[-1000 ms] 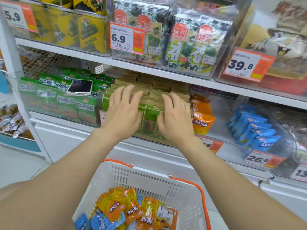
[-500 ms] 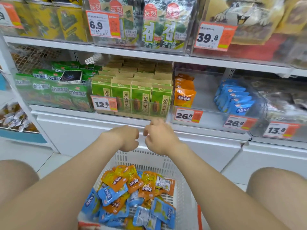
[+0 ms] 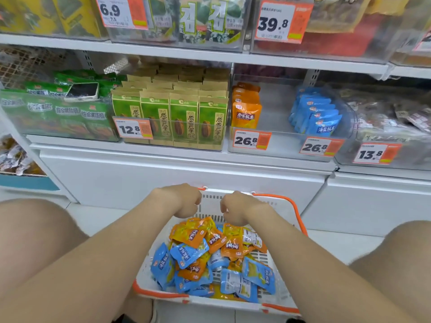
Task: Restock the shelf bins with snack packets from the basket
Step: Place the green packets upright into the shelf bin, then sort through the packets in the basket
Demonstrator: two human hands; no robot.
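left hand [image 3: 179, 201]: forearm stretched forward, fingers curled under, nothing held | right hand [image 3: 240, 208]: same pose, just beside it, also holding nothing | both over far end of basket [image 3: 221, 300] | packets [image 3: 189, 252]: heaped in basket, below bins [image 3: 279, 148]

Bright, even store light with soft shadows, mild blur overall, and wide-angle bending at the edges.

Price tags [image 3: 133, 130] on bins [image 3: 279, 137]: 12.8, 26.8, 13.8

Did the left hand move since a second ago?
Yes. The left hand came down from the green boxes to the basket's far rim.
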